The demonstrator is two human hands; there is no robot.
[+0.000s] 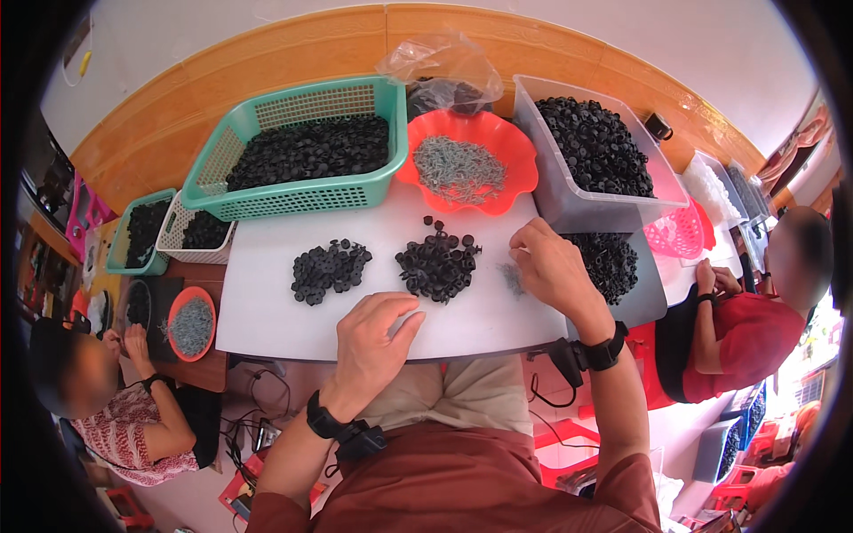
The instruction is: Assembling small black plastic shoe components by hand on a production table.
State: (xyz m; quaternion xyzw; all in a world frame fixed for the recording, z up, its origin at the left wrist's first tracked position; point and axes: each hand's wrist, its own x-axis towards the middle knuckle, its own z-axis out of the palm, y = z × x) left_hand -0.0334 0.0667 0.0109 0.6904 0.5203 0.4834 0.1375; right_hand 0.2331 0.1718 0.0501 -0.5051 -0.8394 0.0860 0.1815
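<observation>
My left hand (375, 339) is over the front edge of the white tabletop, just short of a pile of small black plastic parts (437, 268). Its thumb stands apart from the loosely bent fingers, and nothing shows between them. Farther right, my right hand (558, 274) bends over a little heap of thin grey metal pins (511, 277). Those fingers are drawn together in a pinch; whatever they hold is hidden. A second pile of flat black parts (329, 270) lies to the left.
At the back stand a green basket (293, 202) of black parts, a red scalloped bowl (515, 178) of pins and a clear bin (613, 202) of black parts. A grey tray (647, 293) with black rings sits by my right hand. Co-workers sit at both sides.
</observation>
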